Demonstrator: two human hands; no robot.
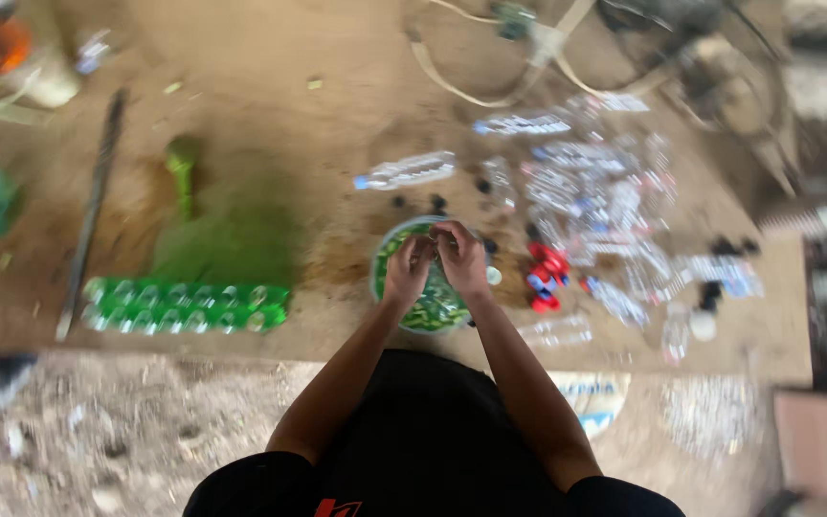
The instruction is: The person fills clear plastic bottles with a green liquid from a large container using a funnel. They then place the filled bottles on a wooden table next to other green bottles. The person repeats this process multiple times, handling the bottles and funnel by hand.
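Note:
The view is blurred. My left hand [407,270] and my right hand [461,257] meet above a round bowl [382,282] filled with small green pieces. Both hands have their fingers pinched together at the fingertips, seemingly on one small piece, but what they hold is too blurred to make out. The bowl rests on the brown ground in front of my knees.
Several clear plastic bottles [586,191] lie scattered to the right, one more bottle [409,170] beyond the bowl. A red and blue object [546,276] lies beside the bowl. Left are a row of green bottle bases [184,306], a green broom [212,225] and a long stick [93,206].

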